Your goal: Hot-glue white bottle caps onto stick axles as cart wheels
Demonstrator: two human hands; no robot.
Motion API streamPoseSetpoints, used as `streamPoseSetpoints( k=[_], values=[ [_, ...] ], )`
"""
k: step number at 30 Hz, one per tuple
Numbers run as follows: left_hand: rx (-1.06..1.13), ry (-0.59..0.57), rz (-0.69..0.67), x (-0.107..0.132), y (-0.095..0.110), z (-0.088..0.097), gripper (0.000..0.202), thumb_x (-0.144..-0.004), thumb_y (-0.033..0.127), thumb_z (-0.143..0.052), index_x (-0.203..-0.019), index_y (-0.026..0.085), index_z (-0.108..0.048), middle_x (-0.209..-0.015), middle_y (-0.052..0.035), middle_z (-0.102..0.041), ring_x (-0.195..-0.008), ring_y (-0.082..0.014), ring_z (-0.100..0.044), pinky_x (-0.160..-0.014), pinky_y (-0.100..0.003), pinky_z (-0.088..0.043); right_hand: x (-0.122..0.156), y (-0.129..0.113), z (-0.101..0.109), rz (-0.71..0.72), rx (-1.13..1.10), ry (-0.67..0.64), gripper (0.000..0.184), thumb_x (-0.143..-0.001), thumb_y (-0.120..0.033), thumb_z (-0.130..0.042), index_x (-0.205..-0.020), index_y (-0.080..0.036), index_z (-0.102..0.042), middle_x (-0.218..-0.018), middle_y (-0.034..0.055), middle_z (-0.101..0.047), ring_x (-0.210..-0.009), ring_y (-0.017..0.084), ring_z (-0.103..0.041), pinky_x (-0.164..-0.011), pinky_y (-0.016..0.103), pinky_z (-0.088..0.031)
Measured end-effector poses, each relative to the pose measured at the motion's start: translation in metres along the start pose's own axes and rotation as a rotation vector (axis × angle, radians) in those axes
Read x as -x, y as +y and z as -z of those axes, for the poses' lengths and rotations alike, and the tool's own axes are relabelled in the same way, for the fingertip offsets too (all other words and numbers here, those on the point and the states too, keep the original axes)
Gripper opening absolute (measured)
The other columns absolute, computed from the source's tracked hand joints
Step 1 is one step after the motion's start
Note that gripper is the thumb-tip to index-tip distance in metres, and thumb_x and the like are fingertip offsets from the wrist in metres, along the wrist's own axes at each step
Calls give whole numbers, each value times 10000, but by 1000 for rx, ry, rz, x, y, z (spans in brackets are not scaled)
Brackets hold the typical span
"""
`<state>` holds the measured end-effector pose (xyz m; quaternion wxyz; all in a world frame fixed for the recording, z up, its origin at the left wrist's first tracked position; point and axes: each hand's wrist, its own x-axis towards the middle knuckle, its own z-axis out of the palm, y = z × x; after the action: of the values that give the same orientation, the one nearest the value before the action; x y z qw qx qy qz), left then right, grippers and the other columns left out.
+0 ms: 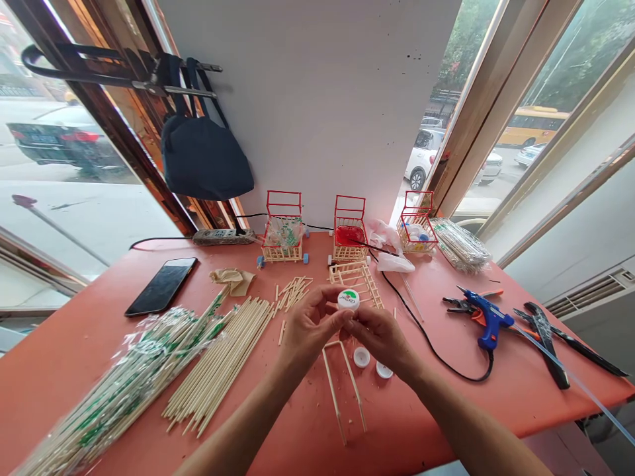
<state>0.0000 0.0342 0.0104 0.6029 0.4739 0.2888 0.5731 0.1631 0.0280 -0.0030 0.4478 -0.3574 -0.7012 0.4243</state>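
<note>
Both hands meet over the middle of the table, around a white bottle cap (348,299) with a green and red print on top. My left hand (313,318) pinches the cap from the left, thumb in front. My right hand (378,332) closes on its right side, fingertips against it. Just below the hands lies a U-shaped frame of thin sticks (331,383). Two more white caps, one (362,357) near the frame and another (383,370) partly under my right wrist, rest on the table. Behind the hands lies a stick lattice (366,281), partly hidden.
Three small stick carts (284,239) (349,238) (417,228) stand along the wall. A blue glue gun (489,320) and pliers (546,344) lie right, its cable curving inward. Left are loose sticks (221,363), bagged sticks (133,383), a phone (162,285) and a power strip (223,236).
</note>
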Motion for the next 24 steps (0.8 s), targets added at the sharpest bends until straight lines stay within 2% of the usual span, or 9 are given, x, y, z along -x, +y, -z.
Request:
streamPoseSetpoints(
  k=[5,11,24],
  values=[
    [-9,29,12,-1,3,-1,371,-676,272,-927,-975,158,-739,-781,-13,-741,-609,-130,-680,-525,-209,-577,-1,-1,1,-3,15,-3,431,-995,-539,-608,-774,-179,-692,-702,20,-722,-652,149,-653,-627,247,-479],
    [13,2,19,-1,3,-2,349,-708,290,-909,-984,171,-731,-772,1,-739,-565,-118,-667,-507,-211,-571,0,-1,1,-4,15,3,420,-996,-531,-611,-779,-180,-693,-700,23,-727,-655,156,-667,-626,252,-486],
    [-78,19,17,-1,4,-1,361,-706,310,-900,-990,173,-725,-825,-9,-735,-641,-135,-686,-539,-212,-563,-1,-5,1,-4,18,-8,455,-991,-567,-600,-770,-178,-683,-694,22,-722,-651,156,-670,-617,250,-485]
  ],
)
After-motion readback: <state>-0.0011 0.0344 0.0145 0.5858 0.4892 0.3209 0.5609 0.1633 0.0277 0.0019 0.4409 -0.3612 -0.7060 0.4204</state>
